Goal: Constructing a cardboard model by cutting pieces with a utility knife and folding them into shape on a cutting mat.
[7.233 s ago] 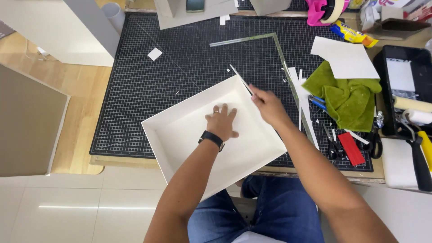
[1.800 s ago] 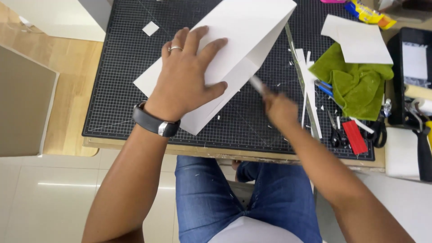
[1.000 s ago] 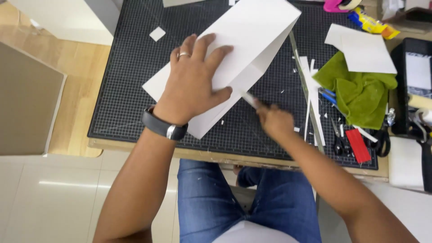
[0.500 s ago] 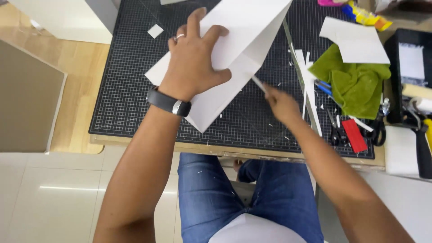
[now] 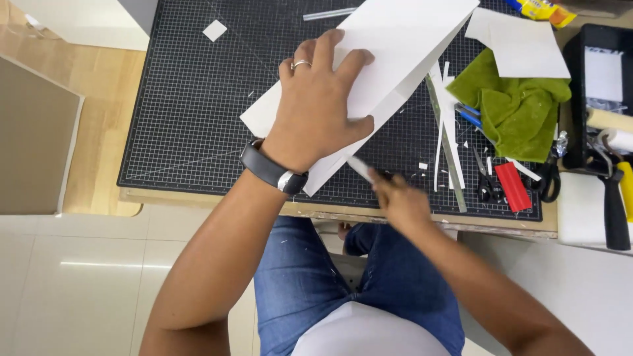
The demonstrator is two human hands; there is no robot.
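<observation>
white board [image 5: 395, 59] pinned flat by our left hand [image 5: 320, 105]; right hand [image 5: 399, 201], grip closed round the knife [image 5: 361, 169], should draw shallow along the edge.

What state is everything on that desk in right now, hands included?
Left hand: fingers spread, pressing flat on the white board.
White board: tilted up over the mat, held down.
Right hand: closed around a craft knife.
Craft knife: tip at the board's lower edge.
Cutting mat: lying flat, strewn with white scraps.
Green cloth: crumpled.
Scissors: lying on the mat; open or closed, cannot tell.
</observation>
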